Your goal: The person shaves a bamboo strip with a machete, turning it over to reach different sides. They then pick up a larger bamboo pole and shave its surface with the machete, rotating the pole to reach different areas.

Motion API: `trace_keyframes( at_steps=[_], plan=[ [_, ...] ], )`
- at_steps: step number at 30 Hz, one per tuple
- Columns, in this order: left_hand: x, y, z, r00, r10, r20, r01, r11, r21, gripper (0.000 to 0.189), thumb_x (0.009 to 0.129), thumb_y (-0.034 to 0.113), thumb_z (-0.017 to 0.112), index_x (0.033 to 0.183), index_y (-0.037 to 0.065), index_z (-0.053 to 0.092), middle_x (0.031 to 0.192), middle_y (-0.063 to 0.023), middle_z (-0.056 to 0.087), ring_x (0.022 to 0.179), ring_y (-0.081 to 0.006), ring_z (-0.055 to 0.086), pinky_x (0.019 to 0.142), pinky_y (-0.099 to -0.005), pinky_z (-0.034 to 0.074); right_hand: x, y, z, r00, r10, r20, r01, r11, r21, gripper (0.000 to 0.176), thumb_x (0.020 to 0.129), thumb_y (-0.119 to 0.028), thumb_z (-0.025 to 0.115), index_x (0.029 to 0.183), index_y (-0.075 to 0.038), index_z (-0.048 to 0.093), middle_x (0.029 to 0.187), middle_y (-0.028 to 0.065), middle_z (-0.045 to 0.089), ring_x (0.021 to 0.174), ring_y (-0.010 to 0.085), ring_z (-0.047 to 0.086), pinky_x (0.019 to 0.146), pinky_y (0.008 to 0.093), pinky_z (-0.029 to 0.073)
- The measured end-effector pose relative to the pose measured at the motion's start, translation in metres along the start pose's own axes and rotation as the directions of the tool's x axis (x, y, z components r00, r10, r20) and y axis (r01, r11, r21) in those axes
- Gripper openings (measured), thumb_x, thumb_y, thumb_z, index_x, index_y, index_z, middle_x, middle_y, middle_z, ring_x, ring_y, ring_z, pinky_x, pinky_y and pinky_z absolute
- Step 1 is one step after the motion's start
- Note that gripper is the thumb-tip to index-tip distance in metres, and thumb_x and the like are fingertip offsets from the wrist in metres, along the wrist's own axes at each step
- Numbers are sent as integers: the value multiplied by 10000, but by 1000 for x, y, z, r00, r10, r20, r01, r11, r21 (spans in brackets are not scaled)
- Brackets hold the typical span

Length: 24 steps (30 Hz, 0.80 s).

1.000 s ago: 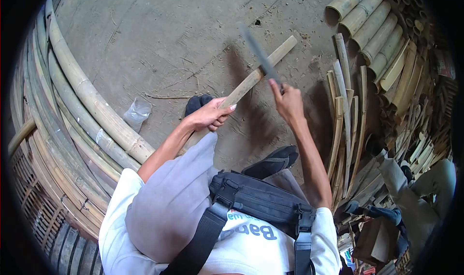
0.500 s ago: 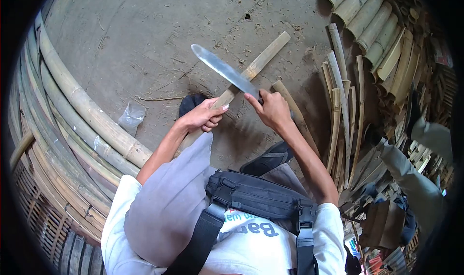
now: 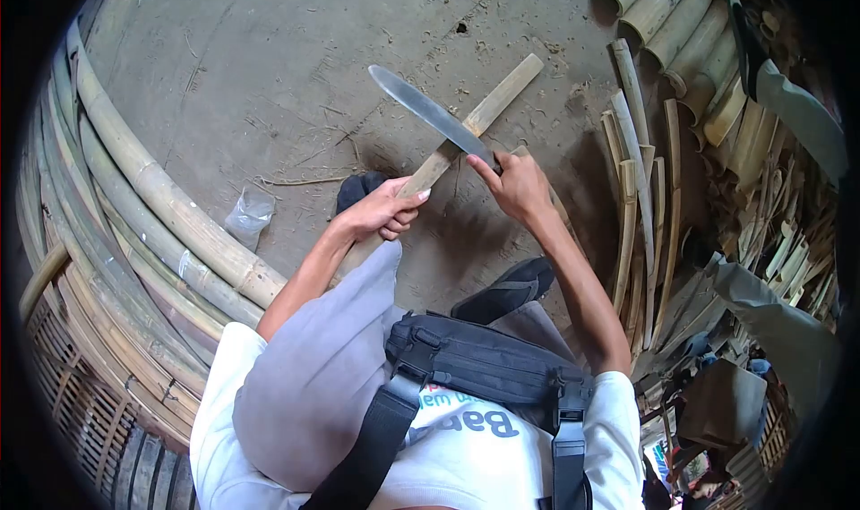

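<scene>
A flat bamboo strip slants up and away from my lap. My left hand is closed around its lower part. In my right hand is the handle of a long, broad-bladed knife, thumb at the blade's base. The blade lies across the strip ahead of my left hand, its rounded tip pointing up and left. Part of the handle is hidden by my fingers. The strip's near end disappears behind the grey cloth over my leg.
Long bamboo poles curve along the left, beside a clear plastic bag. Bamboo strips stand in a cluster right of my right arm. Split bamboo halves lie at upper right. Another person's trouser leg reaches in there.
My right hand and the knife have shifted slightly right, with the blade still across the strip. At right, the other person's leg and foot have moved up over the split bamboo.
</scene>
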<state>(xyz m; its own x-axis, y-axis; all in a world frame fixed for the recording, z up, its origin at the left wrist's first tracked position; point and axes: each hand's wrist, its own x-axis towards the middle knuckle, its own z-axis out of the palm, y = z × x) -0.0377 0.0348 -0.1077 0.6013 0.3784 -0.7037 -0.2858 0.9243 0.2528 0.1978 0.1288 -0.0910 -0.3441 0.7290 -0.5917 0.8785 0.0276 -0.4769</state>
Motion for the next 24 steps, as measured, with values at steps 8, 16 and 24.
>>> trace_keyframes(
  at_steps=[8, 16, 24],
  plan=[
    [2, -5, -4, 1000, -9, 2, 9, 1000, -15, 162, 1017, 280, 529, 1008, 175, 405, 596, 93, 259, 449, 1, 211, 372, -186, 158, -17, -14, 8, 997, -35, 69, 41, 996, -85, 714, 880, -663, 520, 778, 36, 625, 637, 260, 610, 681, 455, 642, 643, 503, 517],
    [-1, -2, -6, 999, -24, 26, 25, 999, -47, 128, 1032, 268, 494, 1030, 175, 406, 594, 88, 255, 450, -6, 218, 375, -186, 162, -35, 12, 8, 972, -235, 31, 216, 932, 292, 368, 832, -257, 705, 942, 81, 612, 683, 255, 624, 682, 408, 650, 637, 459, 512],
    [0, -3, -8, 998, -19, 55, 23, 997, -68, 126, 1031, 270, 497, 1038, 180, 408, 599, 90, 247, 456, -6, 213, 377, -187, 164, -43, 25, 0, 996, -85, 37, 81, 993, 86, 422, 939, -435, 582, 1025, -21, 579, 703, 242, 632, 710, 418, 652, 645, 484, 503]
  ],
)
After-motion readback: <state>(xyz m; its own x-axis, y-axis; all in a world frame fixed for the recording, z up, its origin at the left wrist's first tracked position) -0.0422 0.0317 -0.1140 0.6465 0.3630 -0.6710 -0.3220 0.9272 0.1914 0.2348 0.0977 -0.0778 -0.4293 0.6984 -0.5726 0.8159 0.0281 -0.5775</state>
